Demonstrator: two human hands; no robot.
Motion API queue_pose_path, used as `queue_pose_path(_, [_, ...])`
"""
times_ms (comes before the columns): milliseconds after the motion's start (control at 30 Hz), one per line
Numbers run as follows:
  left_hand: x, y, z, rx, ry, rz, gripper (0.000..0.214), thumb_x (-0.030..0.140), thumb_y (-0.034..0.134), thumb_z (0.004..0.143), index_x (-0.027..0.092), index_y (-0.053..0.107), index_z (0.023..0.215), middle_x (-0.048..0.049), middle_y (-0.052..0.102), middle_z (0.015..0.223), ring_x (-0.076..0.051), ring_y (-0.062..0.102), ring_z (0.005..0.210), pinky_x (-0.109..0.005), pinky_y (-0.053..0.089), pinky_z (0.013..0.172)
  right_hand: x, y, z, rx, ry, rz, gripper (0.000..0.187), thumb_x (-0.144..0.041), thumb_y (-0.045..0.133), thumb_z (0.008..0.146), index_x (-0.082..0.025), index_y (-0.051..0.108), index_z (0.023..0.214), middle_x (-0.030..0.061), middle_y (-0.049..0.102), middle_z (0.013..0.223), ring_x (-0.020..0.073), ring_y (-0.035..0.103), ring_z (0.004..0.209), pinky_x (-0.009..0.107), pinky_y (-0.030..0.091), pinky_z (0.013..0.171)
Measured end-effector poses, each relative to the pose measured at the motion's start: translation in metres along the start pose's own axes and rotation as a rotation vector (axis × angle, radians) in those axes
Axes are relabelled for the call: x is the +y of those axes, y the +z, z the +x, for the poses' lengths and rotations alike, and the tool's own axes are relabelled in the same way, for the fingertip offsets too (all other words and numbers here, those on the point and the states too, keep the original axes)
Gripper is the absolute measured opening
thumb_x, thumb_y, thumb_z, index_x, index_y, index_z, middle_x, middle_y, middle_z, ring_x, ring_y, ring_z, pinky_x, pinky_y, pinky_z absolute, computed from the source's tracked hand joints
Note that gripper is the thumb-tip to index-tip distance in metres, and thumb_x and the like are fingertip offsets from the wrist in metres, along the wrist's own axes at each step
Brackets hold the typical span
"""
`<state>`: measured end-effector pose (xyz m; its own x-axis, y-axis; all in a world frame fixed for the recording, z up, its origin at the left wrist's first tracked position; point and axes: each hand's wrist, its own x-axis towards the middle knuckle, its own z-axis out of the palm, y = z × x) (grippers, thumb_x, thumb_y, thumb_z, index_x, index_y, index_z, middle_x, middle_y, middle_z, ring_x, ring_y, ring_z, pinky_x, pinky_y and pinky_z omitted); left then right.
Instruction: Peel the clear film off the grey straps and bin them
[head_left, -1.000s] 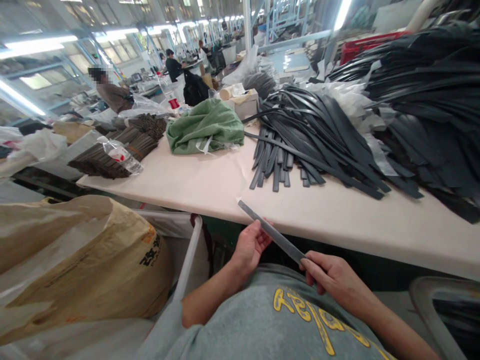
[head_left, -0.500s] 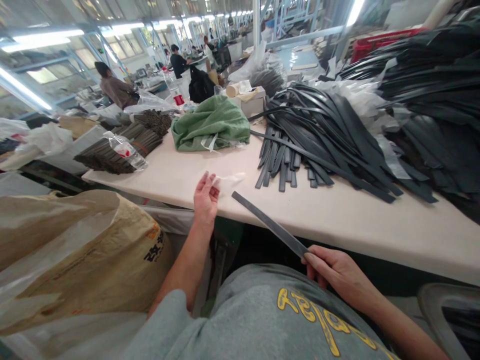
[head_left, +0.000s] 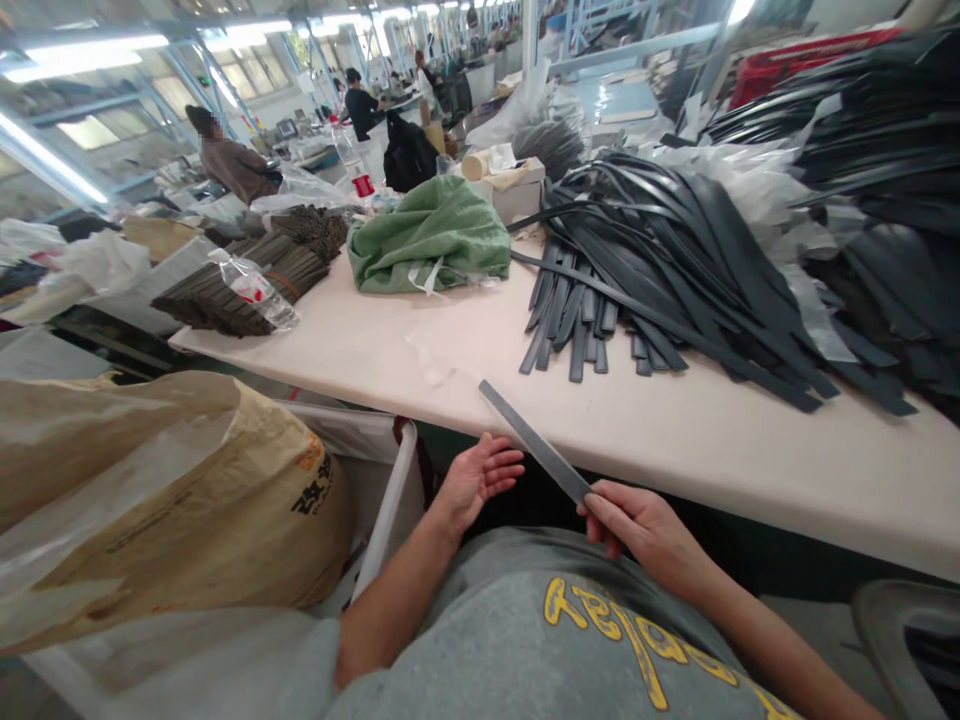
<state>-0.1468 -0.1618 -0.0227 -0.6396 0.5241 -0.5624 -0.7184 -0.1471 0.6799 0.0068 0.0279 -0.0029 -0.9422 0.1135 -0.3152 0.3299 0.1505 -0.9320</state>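
Note:
My right hand (head_left: 626, 520) pinches one end of a flat dark grey strip (head_left: 534, 440) between thumb and fingers. The strip slants up and to the left, its far end over the front edge of the pale table (head_left: 360, 365). My left hand (head_left: 480, 480) is beside the strip's left side, palm up, fingers apart and holding nothing. A wisp of clear plastic film (head_left: 429, 360) shows on the table beyond the strip. Farther back lies a big heap of similar black strips (head_left: 645, 250), their squared ends toward me.
A green cloth bundle (head_left: 431, 240) sits mid-table. Left of it, a plastic bottle (head_left: 255, 290) rests on bundled brown strips (head_left: 217, 285). A large tan sack (head_left: 172, 490) stands at my left, near a white-railed cart (head_left: 390, 500). People work in the background.
My left hand has come down and right, from over the table to beside the strip. The plastic film now lies apart from it. My right hand keeps hold of the strip, shifted slightly left.

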Motion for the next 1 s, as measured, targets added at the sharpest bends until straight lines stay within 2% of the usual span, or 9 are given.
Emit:
queue_pose_path(67, [-0.015,0.011,0.002,0.035,0.014,-0.065,0.04,0.049,0.071,0.08,0.012,0.07,0.097,-0.0123,0.075,0.093,-0.017,0.072,0.075,-0.022,0.054,0.061,0.006,-0.001,-0.011,-0.024,0.037,-0.023,0.04,-0.055,0.047,0.089,-0.019,0.061,0.077,-0.0004,0.063,0.064,0.0117,0.054,0.05,0.025,0.043,0.051])
queue_pose_path(167, [-0.022,0.022,0.01,0.116,0.059,-0.149,0.032,0.042,0.081,0.072,0.014,0.069,0.083,-0.0054,0.074,0.08,-0.013,0.069,0.067,-0.019,0.049,0.056,0.017,-0.004,-0.024,-0.016,0.099,-0.05,0.042,-0.056,0.046,0.089,-0.02,0.059,0.074,-0.0005,0.062,0.063,0.0126,0.055,0.05,0.026,0.043,0.052])
queue_pose_path(400, [-0.026,0.02,0.011,0.139,0.159,-0.154,0.043,0.043,0.091,0.052,0.015,0.07,0.077,0.0002,0.07,0.069,-0.008,0.062,0.057,-0.019,0.046,0.056,0.035,-0.004,-0.03,-0.057,0.103,-0.099,0.043,-0.054,0.042,0.093,-0.02,0.057,0.072,0.0014,0.064,0.069,0.015,0.059,0.059,0.027,0.046,0.059])
queue_pose_path(467, [-0.027,0.019,0.007,0.152,0.18,-0.142,0.044,0.042,0.091,0.05,0.015,0.071,0.078,0.0005,0.07,0.069,-0.007,0.06,0.056,-0.019,0.046,0.057,0.032,-0.003,-0.027,-0.085,0.058,-0.097,0.042,-0.053,0.041,0.094,-0.019,0.062,0.081,0.0038,0.068,0.078,0.0177,0.063,0.068,0.029,0.05,0.066])
queue_pose_path(600, [-0.026,0.022,0.0,0.143,0.199,-0.132,0.041,0.042,0.091,0.051,0.015,0.072,0.075,-0.0001,0.07,0.069,-0.008,0.06,0.059,-0.019,0.045,0.058,0.017,0.002,-0.013,-0.093,-0.084,-0.128,0.04,-0.05,0.045,0.094,-0.02,0.061,0.116,0.0074,0.071,0.098,0.0233,0.067,0.088,0.035,0.052,0.08])
queue_pose_path(633, [-0.027,0.023,-0.001,0.133,0.199,-0.137,0.04,0.041,0.091,0.052,0.015,0.072,0.075,0.0,0.07,0.069,-0.008,0.06,0.06,-0.019,0.045,0.059,0.014,0.006,-0.008,-0.089,-0.098,-0.146,0.038,-0.048,0.047,0.094,-0.02,0.061,0.115,0.0067,0.072,0.094,0.0228,0.067,0.084,0.034,0.052,0.077])
queue_pose_path(767, [-0.031,0.028,-0.004,0.088,0.177,-0.168,0.035,0.039,0.09,0.056,0.016,0.073,0.077,-0.0006,0.07,0.072,-0.009,0.061,0.065,-0.02,0.046,0.063,0.003,0.024,0.013,-0.012,-0.085,-0.183,0.031,-0.043,0.044,0.093,-0.02,0.063,0.086,0.0003,0.065,0.064,0.016,0.06,0.053,0.028,0.049,0.055])
queue_pose_path(900, [-0.04,0.035,-0.01,0.01,0.16,-0.143,0.033,0.038,0.088,0.06,0.015,0.075,0.08,-0.0026,0.071,0.076,-0.011,0.062,0.069,-0.022,0.048,0.067,-0.009,0.033,0.03,0.09,-0.139,-0.223,0.033,-0.041,0.044,0.091,-0.021,0.057,0.068,-0.0004,0.062,0.057,0.0139,0.058,0.047,0.026,0.046,0.05])
queue_pose_path(1000, [-0.041,0.036,-0.013,-0.036,0.174,-0.061,0.037,0.039,0.087,0.061,0.013,0.077,0.085,-0.0057,0.073,0.082,-0.013,0.064,0.073,-0.023,0.049,0.07,-0.014,0.032,0.033,0.083,-0.154,-0.21,0.034,-0.042,0.045,0.09,-0.021,0.055,0.065,-0.0003,0.062,0.057,0.0137,0.058,0.046,0.025,0.045,0.048])
